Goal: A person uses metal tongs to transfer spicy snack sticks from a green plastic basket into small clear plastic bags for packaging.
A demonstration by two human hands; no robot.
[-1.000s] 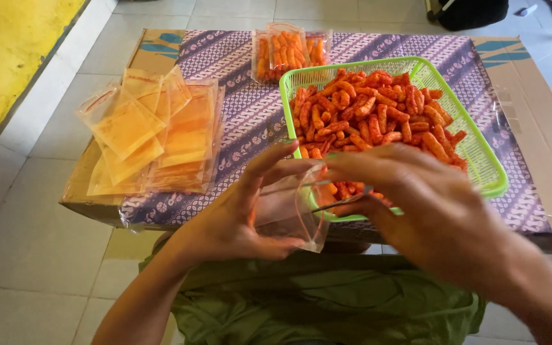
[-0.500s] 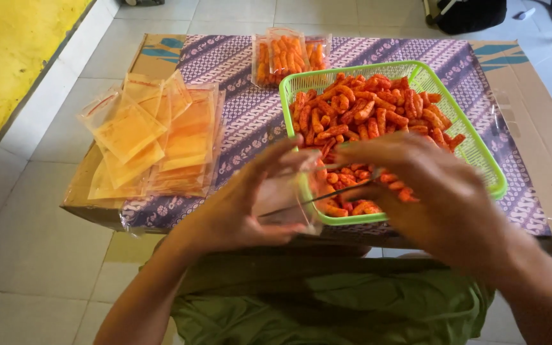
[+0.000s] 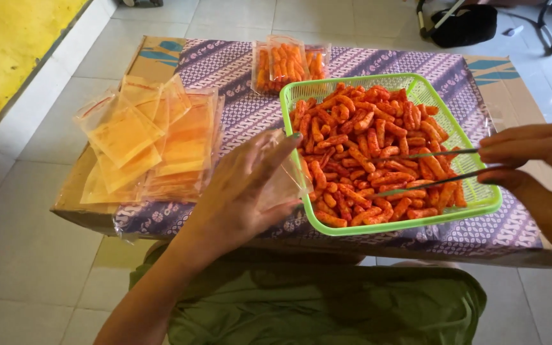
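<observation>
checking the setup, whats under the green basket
The green basket sits on a purple patterned cloth spread over flattened cardboard. The orange snack sticks fill the basket, so the cloth straight beneath it is hidden.

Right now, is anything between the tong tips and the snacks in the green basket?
Nothing visible. The right hand holds the thin tongs with their tips right over the orange snack sticks in the green basket. The left hand holds the clear bag at the basket's left edge.
</observation>
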